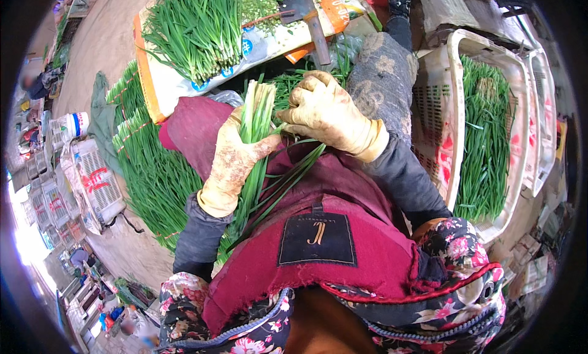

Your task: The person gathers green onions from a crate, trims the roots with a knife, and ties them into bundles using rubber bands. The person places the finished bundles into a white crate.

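Observation:
My left hand (234, 158), in a soiled cream rubber glove, grips a bundle of garlic chives (257, 119) over my lap. Its pale cut stem ends point up and away from me, and the green leaves trail down toward my body. My right hand (328, 112), gloved alike, is curled just right of the stems. Its fingertips pinch a few thin leaf strands (294, 137), partly hidden under the fingers. Loose leaves (305, 161) droop across the maroon apron (330, 174). Beyond my hands, a pile of chives (197, 32) lies on a printed sack (161, 82).
A broad-bladed knife (317, 37) with a wooden handle rests on the sack's edge among trimmings (259, 7). Banded chive bundles (151, 170) lie on the floor at left. At right, a white plastic crate (455, 124) holds more chives (484, 147). More crates (96, 179) stand farther left.

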{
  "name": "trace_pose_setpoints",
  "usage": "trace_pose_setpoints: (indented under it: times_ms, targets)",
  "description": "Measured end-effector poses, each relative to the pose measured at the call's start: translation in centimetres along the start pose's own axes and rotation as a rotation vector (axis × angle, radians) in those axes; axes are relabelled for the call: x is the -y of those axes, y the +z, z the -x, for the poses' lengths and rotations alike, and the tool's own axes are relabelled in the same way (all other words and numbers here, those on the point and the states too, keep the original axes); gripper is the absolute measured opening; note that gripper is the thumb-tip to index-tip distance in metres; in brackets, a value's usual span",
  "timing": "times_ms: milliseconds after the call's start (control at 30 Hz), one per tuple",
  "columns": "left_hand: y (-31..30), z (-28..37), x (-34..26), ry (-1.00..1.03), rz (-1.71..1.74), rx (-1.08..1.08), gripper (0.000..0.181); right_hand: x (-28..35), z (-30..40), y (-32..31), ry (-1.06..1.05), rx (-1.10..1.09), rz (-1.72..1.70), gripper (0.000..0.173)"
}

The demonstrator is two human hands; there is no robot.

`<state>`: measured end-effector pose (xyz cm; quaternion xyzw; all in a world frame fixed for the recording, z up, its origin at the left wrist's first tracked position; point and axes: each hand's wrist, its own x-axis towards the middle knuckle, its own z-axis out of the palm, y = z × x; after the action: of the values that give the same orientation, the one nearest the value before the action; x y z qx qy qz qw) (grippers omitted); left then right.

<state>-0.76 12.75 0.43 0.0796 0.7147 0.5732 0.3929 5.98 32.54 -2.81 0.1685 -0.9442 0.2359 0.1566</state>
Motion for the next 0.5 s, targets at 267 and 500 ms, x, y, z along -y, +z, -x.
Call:
trace_pose_setpoints:
  times_ms: [267, 500]
  targets:
    - [1.1, 1.2, 0.0, 0.034, 0.007, 0.024, 0.065, 0.0, 1.9, 2.0, 0.724, 0.091, -1.462, 0.005]
    - [1.2, 0.9, -0.1, 0.016, 0.008, 0.018, 0.062, -0.7, 2.1, 4.9, 0.816, -0.487, -1.534, 0.010]
